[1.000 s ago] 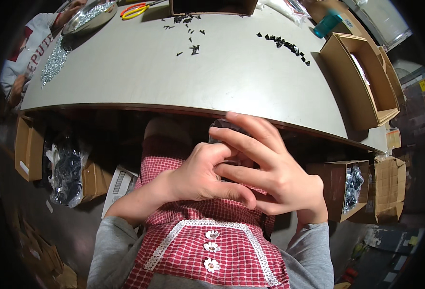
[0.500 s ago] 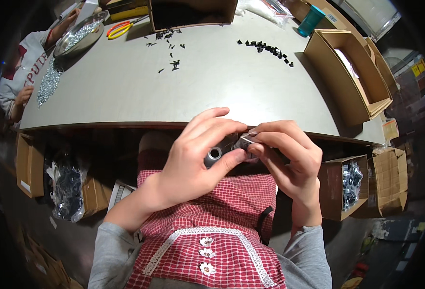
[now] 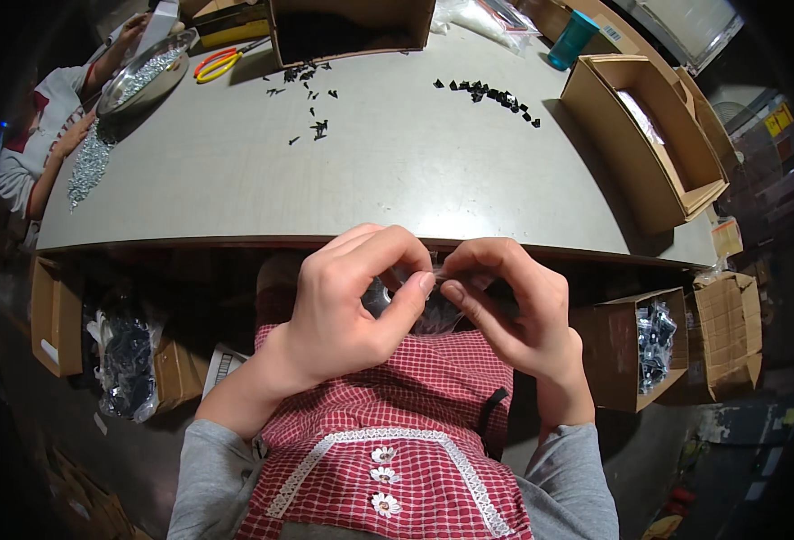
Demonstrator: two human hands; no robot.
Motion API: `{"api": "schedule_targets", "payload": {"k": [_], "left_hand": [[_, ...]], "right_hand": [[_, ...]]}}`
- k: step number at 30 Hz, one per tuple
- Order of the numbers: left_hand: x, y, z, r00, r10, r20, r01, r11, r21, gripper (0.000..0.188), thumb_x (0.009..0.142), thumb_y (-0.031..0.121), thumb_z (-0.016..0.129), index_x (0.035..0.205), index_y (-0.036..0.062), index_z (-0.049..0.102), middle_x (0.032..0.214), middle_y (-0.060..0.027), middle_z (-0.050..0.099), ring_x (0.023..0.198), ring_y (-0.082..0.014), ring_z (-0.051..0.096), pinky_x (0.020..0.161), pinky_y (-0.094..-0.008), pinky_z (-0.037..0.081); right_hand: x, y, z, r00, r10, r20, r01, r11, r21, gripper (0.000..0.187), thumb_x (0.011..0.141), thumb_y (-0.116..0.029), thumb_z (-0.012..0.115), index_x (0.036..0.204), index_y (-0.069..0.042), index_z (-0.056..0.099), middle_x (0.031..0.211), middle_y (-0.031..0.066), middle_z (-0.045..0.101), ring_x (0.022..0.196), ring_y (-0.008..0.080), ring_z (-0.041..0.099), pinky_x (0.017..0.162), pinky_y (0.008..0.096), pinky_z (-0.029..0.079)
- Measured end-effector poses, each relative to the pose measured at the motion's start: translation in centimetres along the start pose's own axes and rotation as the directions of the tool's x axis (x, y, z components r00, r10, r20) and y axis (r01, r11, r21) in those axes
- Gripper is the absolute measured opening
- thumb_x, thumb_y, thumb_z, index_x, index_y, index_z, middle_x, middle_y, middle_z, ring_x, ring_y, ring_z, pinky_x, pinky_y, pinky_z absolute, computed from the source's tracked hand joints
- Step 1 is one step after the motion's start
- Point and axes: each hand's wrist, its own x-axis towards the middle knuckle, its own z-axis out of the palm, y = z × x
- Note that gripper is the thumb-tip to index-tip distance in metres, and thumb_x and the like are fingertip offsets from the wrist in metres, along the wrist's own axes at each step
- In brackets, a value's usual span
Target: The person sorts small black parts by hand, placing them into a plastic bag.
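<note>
Just off the table's near edge, above my lap, both hands pinch the top of a small clear plastic bag (image 3: 437,315). My left hand (image 3: 347,301) is closed, thumb and forefinger pressed together on one side of the bag's top. On the other side, the fingertips of my right hand (image 3: 524,306) grip it too. The bag hangs below the fingertips. Something greyish shows past my left thumb, mostly hidden, and I cannot make out what the bag contains.
On the table (image 3: 235,198) lie small black screws (image 3: 320,130), black clips (image 3: 496,94) and pliers (image 3: 219,65). A cardboard tray (image 3: 649,135) and a teal cup (image 3: 573,40) stand right. At far left a co-worker (image 3: 50,135) sits by a bowl of silvery screws (image 3: 149,76). Boxes (image 3: 653,346) flank my lap.
The grey tube-like part with a round open end, seen by my left thumb before, no longer shows clearly. Both hands now pinch the bag's top with fingertips closer together. The co-worker's lower hand moved up.
</note>
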Motion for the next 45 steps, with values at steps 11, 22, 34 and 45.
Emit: {"api": "schedule_targets", "payload": {"k": [11, 22, 34, 45], "left_hand": [[0.3, -0.6, -0.6, 0.956, 0.290, 0.036, -0.292, 0.951, 0.104, 0.013, 0.073, -0.006, 0.071, 0.085, -0.0017, 0.070, 0.082, -0.0136, 0.072, 0.077, -0.0267, 0.072, 0.069, -0.0328, 0.056], [0.0, -0.1, -2.7, 0.991, 0.127, 0.040, -0.125, 0.991, -0.057, 0.007, 0.082, -0.002, 0.071, 0.088, -0.0035, 0.070, 0.089, -0.0140, 0.072, 0.080, -0.0192, 0.071, 0.075, -0.0287, 0.055], [4.7, -3.1, -1.1, 0.982, -0.161, 0.100, 0.185, 0.926, -0.328, 0.008, 0.102, 0.009, 0.065, 0.104, 0.0019, 0.064, 0.094, -0.0069, 0.070, 0.075, -0.0069, 0.060, 0.071, -0.0215, 0.049], [13.1, -5.0, 3.9, 0.917, -0.074, 0.393, 0.131, 0.984, -0.120, 0.019, 0.098, 0.010, 0.067, 0.113, 0.0003, 0.062, 0.098, -0.0054, 0.066, 0.095, -0.0118, 0.066, 0.089, -0.0287, 0.053]], "right_hand": [[0.5, 0.0, 0.1, 0.991, -0.068, 0.119, 0.077, 0.994, -0.080, 0.018, 0.089, 0.004, 0.070, 0.105, 0.001, 0.062, 0.094, 0.0155, 0.064, 0.084, 0.0318, 0.064, 0.075, 0.0403, 0.052], [0.8, -1.3, -2.5, 0.969, -0.141, 0.202, 0.158, 0.985, -0.072, 0.021, 0.078, -0.002, 0.075, 0.097, -0.001, 0.065, 0.084, 0.0125, 0.062, 0.076, 0.0285, 0.062, 0.070, 0.0360, 0.049], [-11.8, 4.1, -10.6, 0.775, 0.492, -0.396, -0.460, 0.870, 0.179, 0.009, 0.101, -0.008, 0.067, 0.099, 0.000, 0.066, 0.084, 0.0014, 0.066, 0.078, 0.0087, 0.062, 0.073, 0.0244, 0.050], [-26.0, 4.3, -23.9, 0.255, 0.504, -0.825, -0.577, 0.764, 0.288, 0.021, 0.103, -0.015, 0.063, 0.115, 0.000, 0.071, 0.111, 0.0116, 0.075, 0.084, 0.0138, 0.070, 0.084, 0.0284, 0.058]]}}
